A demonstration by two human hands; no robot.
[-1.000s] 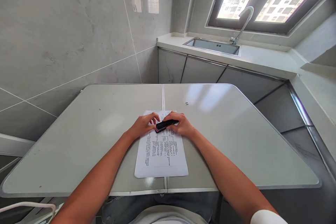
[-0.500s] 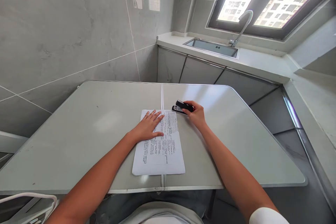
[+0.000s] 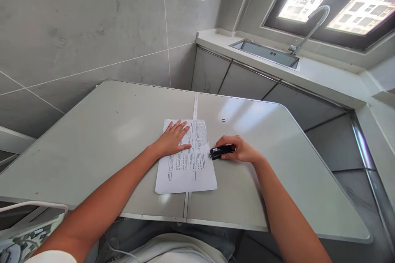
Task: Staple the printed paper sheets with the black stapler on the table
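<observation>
Printed paper (image 3: 188,172) lies flat across the table's centre seam; whether it is one sheet or several I cannot tell. My left hand (image 3: 173,139) rests on its upper left part, palm down with the fingers spread. In my right hand (image 3: 242,149) is a small black stapler (image 3: 222,151), gripped from its rear end. The stapler's front points left and reaches the paper's right edge, about halfway down. Two tiny dark pieces (image 3: 223,120), perhaps staples, lie on the table beyond my right hand.
The pale folding table (image 3: 92,152) has a metal rim. Behind it stands a counter with a sink (image 3: 265,53) and a curved tap (image 3: 319,14) below a window. A grey tiled wall (image 3: 92,20) runs along the left. A white metal frame (image 3: 37,203) is at lower left.
The stapler in my right hand has moved from the paper's upper right corner down its right edge, towards me. My left hand stays on the paper. The camera view has turned slightly.
</observation>
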